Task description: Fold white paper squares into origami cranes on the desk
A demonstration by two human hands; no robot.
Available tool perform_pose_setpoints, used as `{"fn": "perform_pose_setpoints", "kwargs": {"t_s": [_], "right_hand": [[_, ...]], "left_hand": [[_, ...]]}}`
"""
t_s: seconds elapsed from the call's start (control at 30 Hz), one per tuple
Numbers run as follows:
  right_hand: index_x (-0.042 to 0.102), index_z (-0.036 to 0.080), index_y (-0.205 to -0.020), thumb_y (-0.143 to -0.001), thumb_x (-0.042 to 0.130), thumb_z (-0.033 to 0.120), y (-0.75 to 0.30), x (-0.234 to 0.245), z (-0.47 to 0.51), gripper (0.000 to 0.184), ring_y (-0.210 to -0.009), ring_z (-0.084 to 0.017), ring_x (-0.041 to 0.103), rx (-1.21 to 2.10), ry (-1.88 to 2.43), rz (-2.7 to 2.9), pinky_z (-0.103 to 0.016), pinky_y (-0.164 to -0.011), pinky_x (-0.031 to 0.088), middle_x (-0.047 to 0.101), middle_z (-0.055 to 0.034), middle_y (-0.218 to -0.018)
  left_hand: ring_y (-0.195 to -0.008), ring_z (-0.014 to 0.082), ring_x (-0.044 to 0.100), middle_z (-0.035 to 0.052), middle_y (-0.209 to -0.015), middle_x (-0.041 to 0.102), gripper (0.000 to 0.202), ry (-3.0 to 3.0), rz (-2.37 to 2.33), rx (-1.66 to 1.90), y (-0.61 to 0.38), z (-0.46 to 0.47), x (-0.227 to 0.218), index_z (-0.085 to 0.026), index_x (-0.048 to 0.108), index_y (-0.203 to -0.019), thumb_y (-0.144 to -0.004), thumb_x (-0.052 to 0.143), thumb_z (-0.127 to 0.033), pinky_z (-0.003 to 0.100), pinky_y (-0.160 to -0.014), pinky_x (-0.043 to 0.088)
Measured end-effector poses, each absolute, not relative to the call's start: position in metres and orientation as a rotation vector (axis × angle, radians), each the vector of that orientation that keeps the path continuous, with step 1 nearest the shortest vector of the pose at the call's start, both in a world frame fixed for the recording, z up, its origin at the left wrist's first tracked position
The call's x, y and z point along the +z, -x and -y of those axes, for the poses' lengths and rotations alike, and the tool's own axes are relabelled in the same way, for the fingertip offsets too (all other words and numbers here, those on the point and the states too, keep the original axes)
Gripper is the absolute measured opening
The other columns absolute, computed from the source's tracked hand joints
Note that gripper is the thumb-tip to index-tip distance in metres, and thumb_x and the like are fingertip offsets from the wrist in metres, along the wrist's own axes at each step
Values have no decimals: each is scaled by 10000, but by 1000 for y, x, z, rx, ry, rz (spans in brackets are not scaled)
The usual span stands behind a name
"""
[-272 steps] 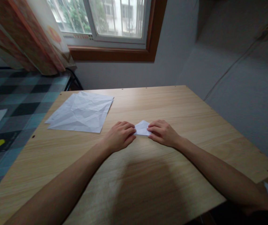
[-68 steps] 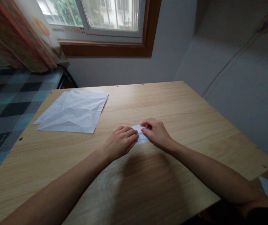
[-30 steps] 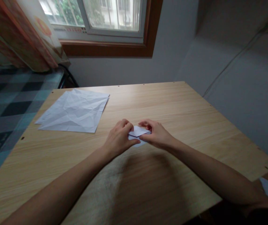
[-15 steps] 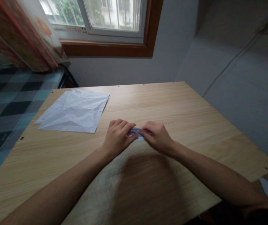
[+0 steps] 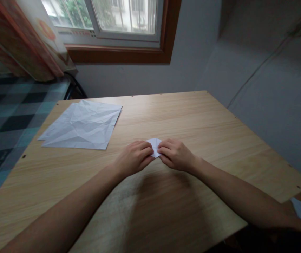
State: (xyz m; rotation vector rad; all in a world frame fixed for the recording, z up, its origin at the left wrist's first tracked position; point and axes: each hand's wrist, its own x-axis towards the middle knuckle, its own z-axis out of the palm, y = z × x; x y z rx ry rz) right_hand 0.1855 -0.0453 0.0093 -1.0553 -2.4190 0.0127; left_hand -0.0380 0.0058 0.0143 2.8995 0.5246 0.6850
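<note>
A small folded piece of white paper [image 5: 155, 144] is held between both hands over the middle of the wooden table. Its top face shows flat, with a crease down the centre. My left hand [image 5: 137, 154] pinches its left side, fingers on top and thumb toward me. On the right side, my right hand [image 5: 175, 154] grips it in the same way. The fingers cover both side corners of the paper. Left of the hands lie creased white paper sheets [image 5: 84, 126], overlapping and spread flat.
The pale wooden table [image 5: 171, 116] reaches toward the wall under the window [image 5: 126, 17]. At the left stands a surface with a checked cloth [image 5: 21, 105], below a curtain [image 5: 29, 38]. A cable [image 5: 258, 70] runs down the right wall.
The folded paper was thin and mostly hidden between the hands; now a flat diamond-like face shows. My fingers have shifted to its two sides. The sheets on the left have stayed put.
</note>
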Motion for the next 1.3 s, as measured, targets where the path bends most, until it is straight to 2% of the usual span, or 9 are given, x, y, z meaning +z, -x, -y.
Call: {"fn": "perform_pose_setpoints", "kwargs": {"t_s": [0.13,0.33,0.43,0.53,0.63,0.73,0.9,1.1,1.3], "right_hand": [[644,182,-816,-969,527,318,-183,7,48,236,-870,-239,600,38,1164,2384,-374,-801,486,687,-111,-903],[630,185,-772,-948,558,254,-178,6,44,202,-851,-240,568,63,1425,2204,-368,-788,463,659,-100,-868],[657,172,-939,-912,605,237,-176,7,43,89,-931,-265,565,97,1485,2170,-397,-843,464,666,-116,-976],[617,150,-1179,-886,620,213,-175,6,41,299,-1052,-285,555,179,1488,2109,-440,-945,451,658,-141,-1149],[612,125,-1227,-848,671,204,-173,5,35,392,-1067,-273,566,320,1478,2027,-432,-973,455,659,-141,-1166],[654,133,-1185,-842,666,152,-172,5,29,344,-1013,-241,595,443,1492,1948,-405,-945,471,681,-115,-1095],[751,169,-917,-868,587,55,-173,5,31,205,-905,-210,610,387,1472,1927,-341,-845,491,694,-75,-916],[762,168,-967,-868,569,92,-173,5,43,230,-979,-263,592,108,1366,2235,-402,-889,469,720,-100,-1024],[752,161,-799,-795,601,75,-171,17,37,175,-785,-183,631,480,1524,1956,-300,-746,477,721,-56,-846]], "left_hand": [[-866,187,642,64,-921,689,244,-2845,-561,674,36,-5,16,-174,664,-842,-984,506,-294,344,-839,523],[-830,201,592,67,-848,648,199,-2798,-843,712,34,-4,17,-158,643,-829,-961,541,-267,351,-784,507],[-879,212,584,75,-954,658,147,-2857,-853,722,34,-5,15,-180,677,-991,-953,550,-244,365,-800,494],[-908,212,584,63,-1020,669,204,-2960,-716,682,35,-5,13,-250,704,-1060,-960,529,-220,368,-812,480],[-925,219,583,64,-1026,680,225,-2999,-669,625,35,-3,14,-246,717,-1060,-937,537,-192,375,-826,476],[-944,231,579,75,-1036,678,239,-3004,-664,597,35,-1,18,-219,716,-1058,-912,535,-165,390,-841,477],[-940,237,569,89,-1049,662,197,-3026,-683,617,34,0,19,-208,722,-1000,-922,541,-204,396,-834,474],[-1040,256,559,97,-1143,658,180,-3077,-659,687,34,2,18,-211,724,-970,-940,548,-233,397,-863,453],[-1032,255,552,79,-1112,684,162,-3092,-696,699,34,1,17,-228,734,-930,-928,576,-195,405,-873,411]]}}
